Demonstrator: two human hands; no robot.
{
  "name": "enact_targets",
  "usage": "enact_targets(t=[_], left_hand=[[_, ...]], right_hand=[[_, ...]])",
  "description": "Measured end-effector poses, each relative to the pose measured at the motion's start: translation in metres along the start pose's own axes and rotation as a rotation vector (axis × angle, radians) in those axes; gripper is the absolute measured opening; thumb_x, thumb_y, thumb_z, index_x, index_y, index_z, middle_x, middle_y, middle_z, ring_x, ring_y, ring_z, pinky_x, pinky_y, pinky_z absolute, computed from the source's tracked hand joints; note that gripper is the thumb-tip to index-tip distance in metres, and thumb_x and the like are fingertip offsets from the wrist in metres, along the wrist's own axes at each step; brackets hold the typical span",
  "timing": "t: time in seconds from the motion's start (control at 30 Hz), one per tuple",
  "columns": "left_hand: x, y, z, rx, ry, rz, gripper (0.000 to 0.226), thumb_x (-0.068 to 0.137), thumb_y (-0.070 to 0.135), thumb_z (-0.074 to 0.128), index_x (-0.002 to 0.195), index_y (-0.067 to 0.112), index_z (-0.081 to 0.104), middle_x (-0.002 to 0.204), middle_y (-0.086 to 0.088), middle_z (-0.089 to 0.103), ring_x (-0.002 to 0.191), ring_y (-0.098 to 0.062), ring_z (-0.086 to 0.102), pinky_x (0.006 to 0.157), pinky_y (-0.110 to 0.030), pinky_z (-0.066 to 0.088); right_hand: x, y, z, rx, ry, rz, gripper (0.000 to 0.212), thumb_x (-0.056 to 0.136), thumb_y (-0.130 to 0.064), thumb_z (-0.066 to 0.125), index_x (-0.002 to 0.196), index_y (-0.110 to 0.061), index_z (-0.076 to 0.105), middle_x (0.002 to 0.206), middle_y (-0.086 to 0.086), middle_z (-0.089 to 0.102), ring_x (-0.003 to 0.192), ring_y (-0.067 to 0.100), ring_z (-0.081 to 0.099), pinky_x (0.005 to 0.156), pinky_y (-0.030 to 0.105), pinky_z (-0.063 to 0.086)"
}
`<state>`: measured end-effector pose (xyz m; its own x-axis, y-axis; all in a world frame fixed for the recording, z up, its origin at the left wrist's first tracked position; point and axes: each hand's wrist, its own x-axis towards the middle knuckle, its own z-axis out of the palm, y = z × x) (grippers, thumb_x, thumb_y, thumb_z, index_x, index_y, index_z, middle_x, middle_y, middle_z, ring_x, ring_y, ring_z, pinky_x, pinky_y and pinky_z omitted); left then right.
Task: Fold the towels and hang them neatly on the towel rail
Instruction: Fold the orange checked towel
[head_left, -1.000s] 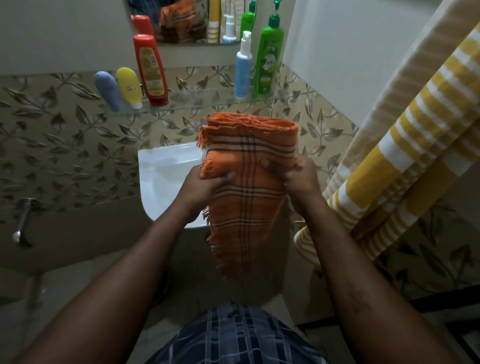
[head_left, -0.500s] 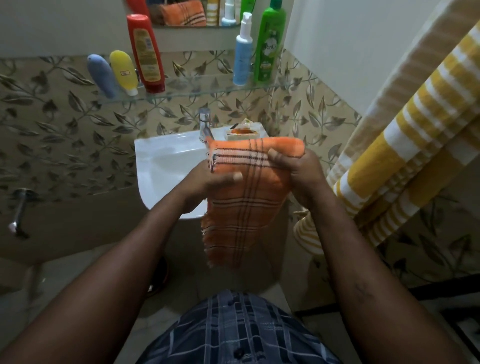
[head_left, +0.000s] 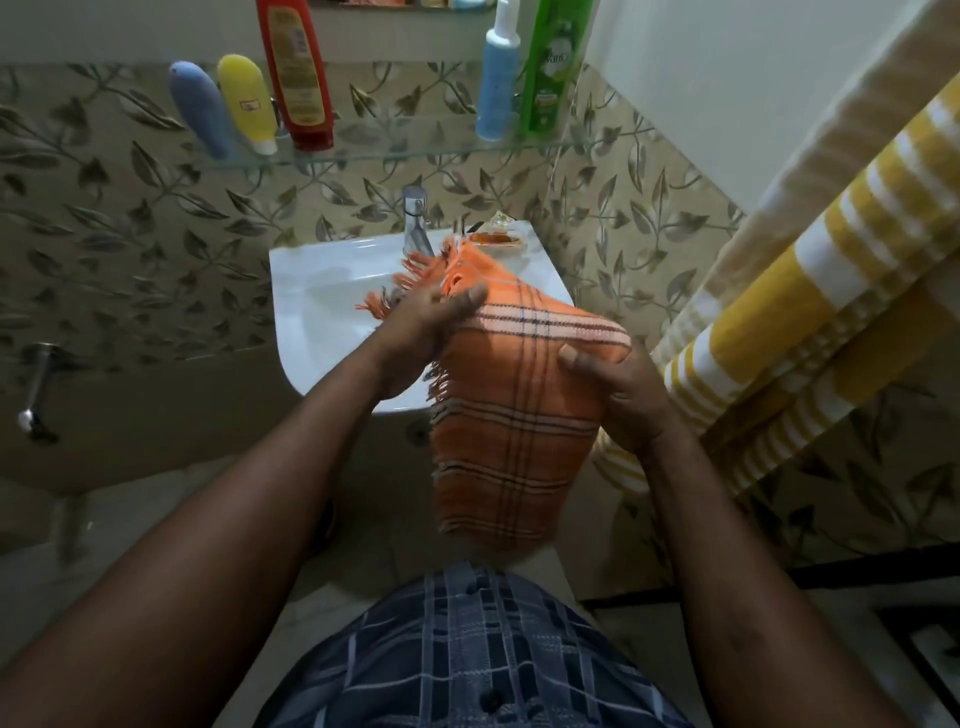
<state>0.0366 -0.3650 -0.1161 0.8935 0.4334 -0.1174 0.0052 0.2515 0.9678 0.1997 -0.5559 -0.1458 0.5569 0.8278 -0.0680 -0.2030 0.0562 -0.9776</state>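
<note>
The head view looks down at an orange towel (head_left: 514, 415) held in the middle of the frame, in the air in front of the sink (head_left: 317, 317), its lower end hanging free toward the person's lap. The left hand (head_left: 426, 332) lies on the fringed upper end at centre frame, fingers stretched nearly straight and laid flat on the cloth, pressing it rather than plainly pinching it. The right hand (head_left: 618, 400), just right of centre, grips the folded right corner, thumb on the front face and fingers curled behind. The cloth is already doubled, so the step in hand looks like one more fold, the fringed end being brought across. A striped towel (head_left: 831, 306) hangs along the right edge of the frame, touching nothing in the hands; the rail itself is not visible. Above the sink are the tap (head_left: 415, 218) and a shelf (head_left: 395, 153) with bottles (head_left: 296, 67) along the top. The next move likely calls for squaring the edges, flattening the fold, then turning right to drape the orange towel beside the striped one.
</note>
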Motion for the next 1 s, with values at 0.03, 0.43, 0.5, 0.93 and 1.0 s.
enact_targets(t=[0.03,0.43,0.5,0.93,1.0], left_hand=[[-0.004,-0.006,-0.001,0.063,-0.062,-0.018,0.091,0.065,0.060,0.091,0.134,0.008,0.063,0.127,-0.013,0.074,0.117,-0.032,0.073,0.092,-0.041,0.062],[-0.014,-0.022,0.023,0.013,0.103,-0.043,0.029,0.103,0.032,0.065,0.101,0.005,0.075,0.098,-0.015,0.080,0.092,-0.033,0.079,0.085,-0.047,0.062],[-0.015,-0.023,0.019,0.098,0.037,-0.039,0.032,0.094,0.037,0.074,0.112,0.011,0.072,0.106,-0.011,0.080,0.100,-0.031,0.078,0.091,-0.045,0.061],[-0.015,-0.005,0.015,0.163,-0.029,0.030,0.039,0.086,0.031,0.082,0.123,0.023,0.069,0.113,-0.002,0.079,0.105,-0.022,0.076,0.091,-0.036,0.062],[-0.018,-0.007,0.008,0.211,-0.080,-0.052,0.050,0.073,0.040,0.086,0.119,0.023,0.073,0.116,-0.003,0.079,0.108,-0.024,0.076,0.094,-0.038,0.062]], right_hand=[[0.000,-0.006,0.001,-0.005,0.024,-0.006,0.049,0.085,-0.014,0.082,0.129,0.004,0.067,0.130,0.030,0.068,0.119,0.046,0.067,0.103,0.058,0.054],[-0.031,0.002,-0.010,0.088,-0.023,0.178,0.049,0.087,-0.005,0.072,0.134,0.005,0.063,0.135,0.034,0.063,0.127,0.054,0.060,0.113,0.070,0.041],[-0.029,0.003,-0.009,0.098,0.065,0.162,0.047,0.088,-0.005,0.071,0.132,0.010,0.062,0.133,0.039,0.062,0.125,0.060,0.058,0.111,0.076,0.039],[-0.028,-0.003,-0.001,0.031,0.078,0.088,0.064,0.071,0.009,0.075,0.134,0.007,0.062,0.131,0.028,0.068,0.126,0.046,0.065,0.110,0.064,0.048],[-0.025,-0.014,0.000,0.068,0.105,0.075,0.060,0.074,0.013,0.073,0.133,0.008,0.062,0.130,0.030,0.069,0.125,0.047,0.065,0.108,0.062,0.050]])
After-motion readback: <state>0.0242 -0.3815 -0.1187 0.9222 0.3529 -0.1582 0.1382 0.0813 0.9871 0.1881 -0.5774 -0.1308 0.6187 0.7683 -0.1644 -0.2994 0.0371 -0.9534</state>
